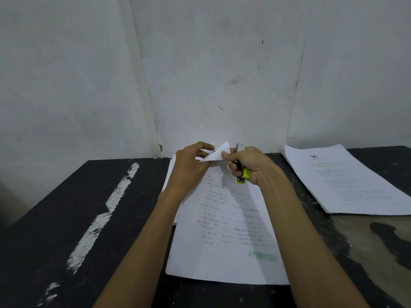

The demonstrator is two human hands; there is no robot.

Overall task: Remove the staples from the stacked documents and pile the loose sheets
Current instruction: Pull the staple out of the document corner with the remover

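Left hand (189,167) pinches the lifted top corner of the document (224,258), mid-bench (44,241). Right hand (253,165), grip curled tight round a small stapler (240,180). Thin, floppy paper, likely to tear, so hold close by that corner.

Pretty dim shot, flat cool-grey indoor light, can't tell where it comes from. The wall (200,63) looks murky, and the dark table (55,218) swallows detail. Shadows are soft and faint. The front document (222,230) is brightest but not blown out. Its print is smeared, and the side pile (347,178) is softer yet. The lime-green stapler (246,173) looks slightly mushy. Wide-angle bends the wall seams toward the edges.
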